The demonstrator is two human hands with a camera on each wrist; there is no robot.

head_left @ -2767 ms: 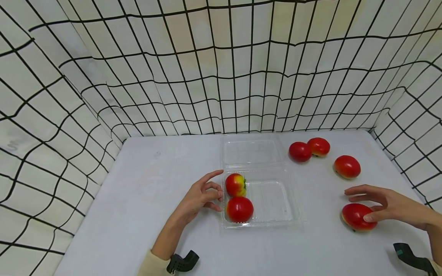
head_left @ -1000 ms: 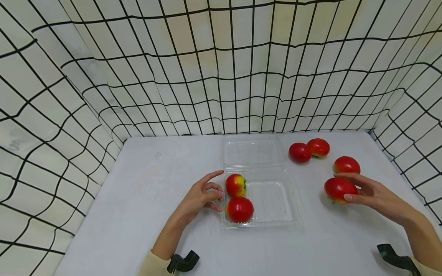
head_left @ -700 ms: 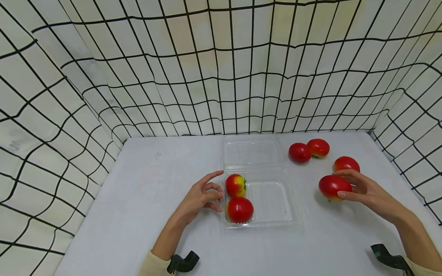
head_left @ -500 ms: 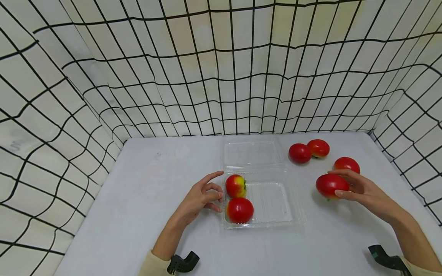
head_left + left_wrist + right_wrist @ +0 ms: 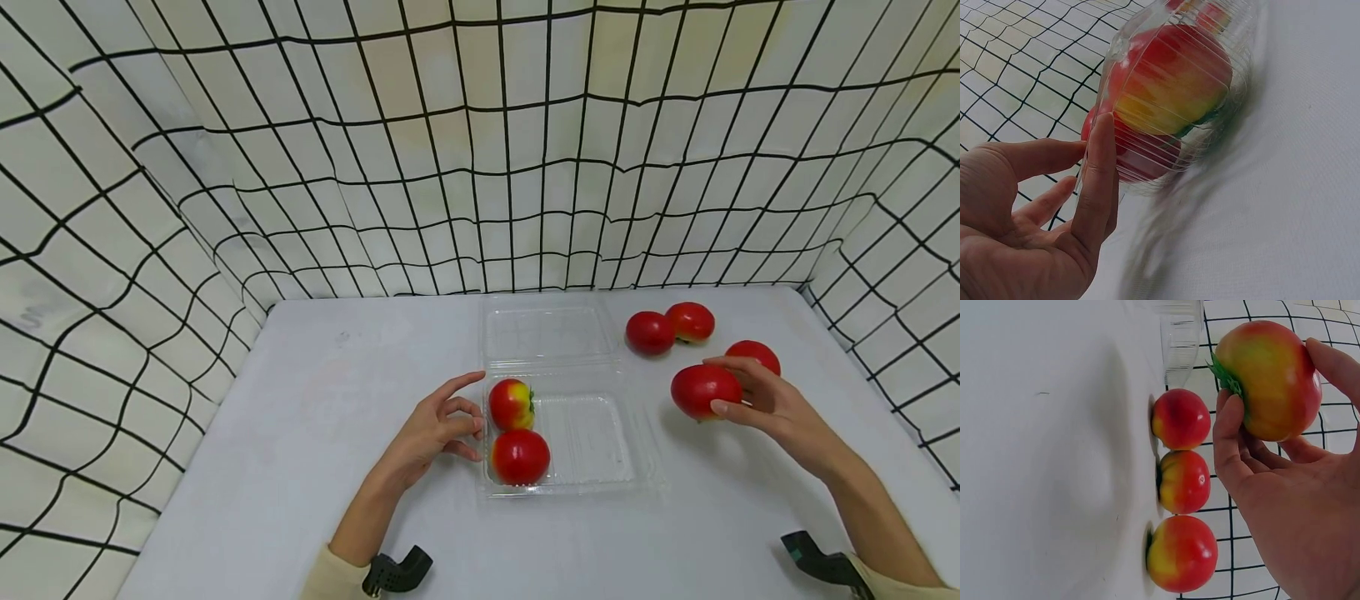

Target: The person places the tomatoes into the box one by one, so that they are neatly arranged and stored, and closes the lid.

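Note:
My right hand (image 5: 783, 412) holds a red tomato (image 5: 699, 390) just above the table, to the right of the clear plastic container (image 5: 588, 433). In the right wrist view the held tomato (image 5: 1266, 381) shows a yellow-green base and green leaves, with fingers and thumb around it. At the container's left edge, my left hand (image 5: 437, 429) pinches its rim between thumb and fingers, as the left wrist view shows. Inside, along the left wall, sit a red-and-yellow tomato (image 5: 510, 403) and a redder tomato (image 5: 521, 457). The container's lid (image 5: 547, 329) lies folded back.
At the back right of the white table (image 5: 345, 375) are two tomatoes side by side, one dark red tomato (image 5: 649, 332) and one lighter tomato (image 5: 690, 322). Another tomato (image 5: 756, 353) lies behind my right hand, partly hidden. Black netting (image 5: 510, 167) encloses the back and sides.
My right hand has lifted the tomato from the right side of the table and carried it left and away from me, towards the container. The left hand stays at the container's rim.

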